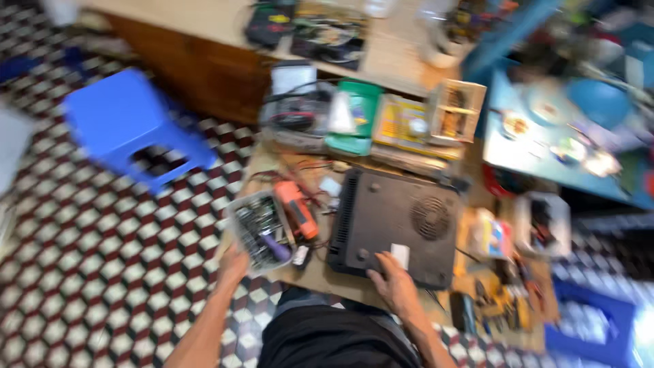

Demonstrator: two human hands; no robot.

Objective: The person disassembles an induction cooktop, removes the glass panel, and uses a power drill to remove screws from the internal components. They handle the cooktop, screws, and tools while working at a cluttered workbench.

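Head view looks down, quite blurred, at a low wooden table (320,276) crowded with tools. The right hand (394,281) lies flat, fingers spread, on the near edge of a black flat appliance (395,235) that is turned upside down, with its round fan grille on top. This appliance sits in the middle of the table, just in front of the person. The left hand (234,264) is at the near corner of a clear plastic tray (260,232) full of small metal parts; I cannot tell if it grips the tray or only touches it.

I think the tray is the first risk. It stands at the table's left edge, above the tiled floor (102,272), so a small push from the left hand can tip it and scatter the parts. An orange tool (296,208) lies just beside the tray with thin wires around it; these wires can catch on the appliance if it slides. The right hand presses only near one edge, so the appliance may turn or slip toward the person. On the right side many small tools (504,300) lie near the edge and can be knocked down by an elbow.
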